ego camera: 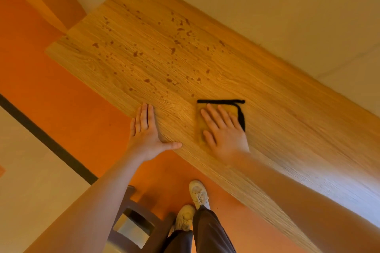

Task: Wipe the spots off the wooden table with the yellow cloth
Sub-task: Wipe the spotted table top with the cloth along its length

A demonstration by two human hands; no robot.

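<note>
While both hands lie spread (right on yellow cloth, left at edge), spots dot the wooden table.

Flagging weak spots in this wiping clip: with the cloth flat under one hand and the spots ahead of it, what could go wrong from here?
1. The yellow cloth is folded small, while the spots spread widely; passes may miss some.
2. The right hand presses with flat fingers, so the cloth could slip out.
3. The left hand rests at the wooden table edge and might slide off.
</note>
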